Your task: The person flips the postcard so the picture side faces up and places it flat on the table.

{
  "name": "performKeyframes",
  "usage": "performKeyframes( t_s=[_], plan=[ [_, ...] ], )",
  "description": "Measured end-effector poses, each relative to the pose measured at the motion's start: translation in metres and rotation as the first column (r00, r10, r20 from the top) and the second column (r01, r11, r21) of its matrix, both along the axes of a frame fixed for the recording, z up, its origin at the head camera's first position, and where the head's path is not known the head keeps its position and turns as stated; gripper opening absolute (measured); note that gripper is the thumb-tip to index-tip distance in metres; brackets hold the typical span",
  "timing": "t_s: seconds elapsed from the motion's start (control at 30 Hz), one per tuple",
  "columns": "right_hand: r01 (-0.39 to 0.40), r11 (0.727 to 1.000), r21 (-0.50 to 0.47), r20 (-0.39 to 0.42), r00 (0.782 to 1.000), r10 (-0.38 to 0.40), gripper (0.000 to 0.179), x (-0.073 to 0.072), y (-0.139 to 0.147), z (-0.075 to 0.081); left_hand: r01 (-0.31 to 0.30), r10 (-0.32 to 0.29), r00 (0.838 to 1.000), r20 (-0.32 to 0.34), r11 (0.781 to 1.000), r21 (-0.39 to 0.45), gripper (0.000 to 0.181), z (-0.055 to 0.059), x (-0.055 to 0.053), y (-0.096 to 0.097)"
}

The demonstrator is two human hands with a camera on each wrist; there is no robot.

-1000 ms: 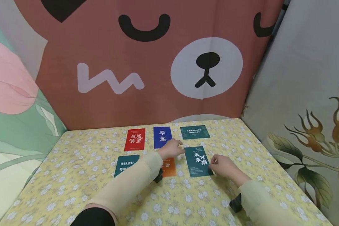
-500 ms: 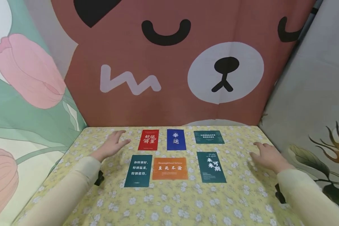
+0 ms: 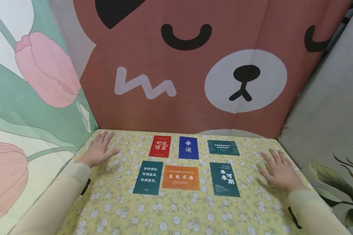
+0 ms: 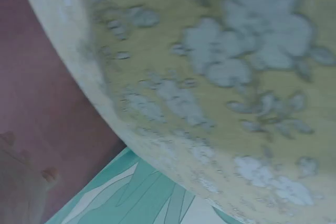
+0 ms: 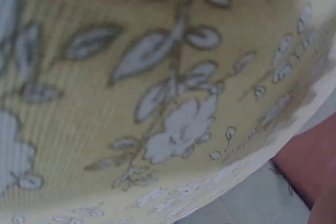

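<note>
Six printed cards lie flat in two rows on the table. The back row has a red card (image 3: 160,146), a blue card (image 3: 188,148) and a wide green card (image 3: 223,148). In front of them are an upright green card (image 3: 148,178), an orange card (image 3: 181,177) and another upright green card (image 3: 225,179). To the left of the cards, my left hand (image 3: 98,150) has its fingers spread and holds nothing. My right hand (image 3: 282,171) is spread at the right side, apart from the cards and holding nothing. Both wrist views show mostly tablecloth.
A yellow floral cloth (image 3: 164,215) covers the table. Behind its back edge hangs a brown curtain (image 3: 152,114) with a bear face. A tulip-patterned curtain (image 3: 50,75) borders the left side, and a grey flowered one (image 3: 335,107) the right.
Both hands have left the middle, where they were at the cards, and moved outward to opposite sides with fingers now spread. The cards stay in their two rows; the head view has shifted.
</note>
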State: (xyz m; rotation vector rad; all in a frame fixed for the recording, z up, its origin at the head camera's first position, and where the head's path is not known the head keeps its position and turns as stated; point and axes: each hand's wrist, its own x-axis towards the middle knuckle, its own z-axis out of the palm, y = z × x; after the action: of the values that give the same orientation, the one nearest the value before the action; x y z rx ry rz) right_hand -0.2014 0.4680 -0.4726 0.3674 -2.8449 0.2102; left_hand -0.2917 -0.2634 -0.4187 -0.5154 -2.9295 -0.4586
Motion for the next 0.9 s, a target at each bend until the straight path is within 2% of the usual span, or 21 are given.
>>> performKeyframes(
  t_s=[0.2, 0.43, 0.57, 0.67, 0.8, 0.9],
  plan=[
    [0.016, 1.000, 0.019, 0.042, 0.999, -0.017, 0.078, 0.002, -0.004, -0.006, 0.045, -0.045, 0.999, 0.002, 0.998, -0.050, 0.094, -0.008, -0.001, 0.001],
    [0.077, 0.997, 0.014, 0.114, 0.990, -0.078, 0.081, 0.000, -0.004, -0.005, 0.022, -0.014, 0.998, 0.066, 0.993, -0.114, 0.095, -0.017, 0.002, 0.003],
    [0.102, 0.995, 0.022, 0.149, 0.983, -0.104, 0.083, 0.002, -0.003, -0.004, 0.000, 0.010, 0.996, 0.090, 0.994, -0.111, 0.095, -0.018, 0.003, 0.004],
    [0.122, 0.993, -0.006, 0.174, 0.978, -0.119, 0.084, 0.006, -0.002, -0.003, -0.016, 0.025, 0.995, 0.092, 0.994, -0.108, 0.095, -0.020, 0.004, 0.004],
    [0.142, 0.990, -0.022, 0.184, 0.973, -0.136, 0.084, 0.011, 0.002, 0.000, -0.025, 0.032, 0.995, 0.091, 0.997, -0.079, 0.094, -0.028, 0.007, 0.002],
    [0.142, 0.990, -0.019, 0.170, 0.976, -0.137, 0.082, 0.012, 0.003, -0.001, -0.031, 0.037, 0.994, 0.099, 0.998, -0.058, 0.094, -0.030, 0.008, -0.001]
  ],
)
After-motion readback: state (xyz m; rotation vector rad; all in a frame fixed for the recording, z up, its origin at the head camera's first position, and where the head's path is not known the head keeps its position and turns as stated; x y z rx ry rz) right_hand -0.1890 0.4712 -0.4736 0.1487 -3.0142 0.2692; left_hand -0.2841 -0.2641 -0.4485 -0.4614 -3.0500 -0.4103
